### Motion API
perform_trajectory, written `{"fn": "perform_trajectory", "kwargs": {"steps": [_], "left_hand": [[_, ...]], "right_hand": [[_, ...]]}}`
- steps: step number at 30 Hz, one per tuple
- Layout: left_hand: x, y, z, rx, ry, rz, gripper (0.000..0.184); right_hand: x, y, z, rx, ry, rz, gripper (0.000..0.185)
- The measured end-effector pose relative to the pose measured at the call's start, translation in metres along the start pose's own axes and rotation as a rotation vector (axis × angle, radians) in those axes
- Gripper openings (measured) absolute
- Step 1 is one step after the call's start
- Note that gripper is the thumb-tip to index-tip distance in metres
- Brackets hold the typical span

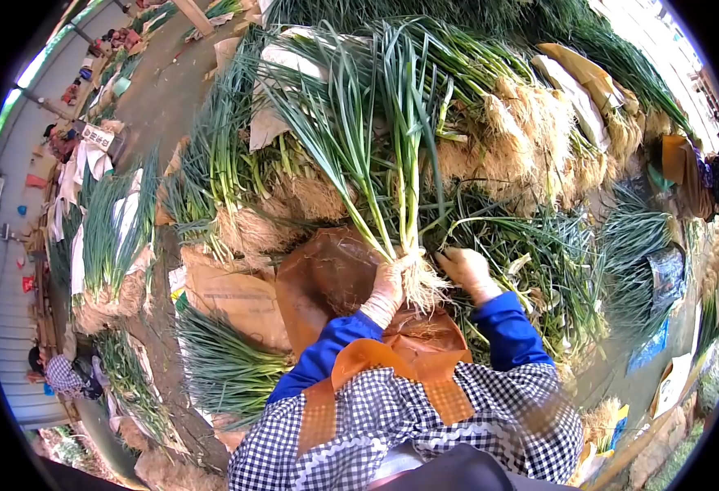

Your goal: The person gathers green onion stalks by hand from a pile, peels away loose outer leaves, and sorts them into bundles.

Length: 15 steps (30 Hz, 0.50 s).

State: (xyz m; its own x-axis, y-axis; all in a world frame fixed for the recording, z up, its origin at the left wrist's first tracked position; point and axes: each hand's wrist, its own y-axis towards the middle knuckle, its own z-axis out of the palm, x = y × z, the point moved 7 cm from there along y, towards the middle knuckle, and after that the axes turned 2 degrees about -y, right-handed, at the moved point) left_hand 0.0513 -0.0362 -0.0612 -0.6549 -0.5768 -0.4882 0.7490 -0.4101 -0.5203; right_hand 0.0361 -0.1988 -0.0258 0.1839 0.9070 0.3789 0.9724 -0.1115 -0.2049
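Left hand closed round the white bases of held green onions: smooth tubular stalks, long leaves fanning up beyond it, wiry pale roots beside it. Right hand just right of the roots, empty or pinching, can't tell; fingertips unclear. Glossy brown apron beneath, partly covered.

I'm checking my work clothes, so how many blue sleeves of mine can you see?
2: the left sleeve, below the left hand gripping leafy plants, and the right sleeve, below the right hand.
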Motion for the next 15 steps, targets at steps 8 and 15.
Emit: {"fn": "perform_trajectory", "kwargs": {"steps": [8, 15], "left_hand": [[-0.009, 0.005, -0.007, -0.069, 0.263, 0.337, 0.020], [-0.015, -0.001, 0.002, -0.098, 0.373, 0.484, 0.024]], "right_hand": [[0.055, 0.022, -0.092, -0.439, 0.249, -0.084, 0.050], [0.079, 0.059, -0.064, -0.489, 0.057, -0.139, 0.030]]}}
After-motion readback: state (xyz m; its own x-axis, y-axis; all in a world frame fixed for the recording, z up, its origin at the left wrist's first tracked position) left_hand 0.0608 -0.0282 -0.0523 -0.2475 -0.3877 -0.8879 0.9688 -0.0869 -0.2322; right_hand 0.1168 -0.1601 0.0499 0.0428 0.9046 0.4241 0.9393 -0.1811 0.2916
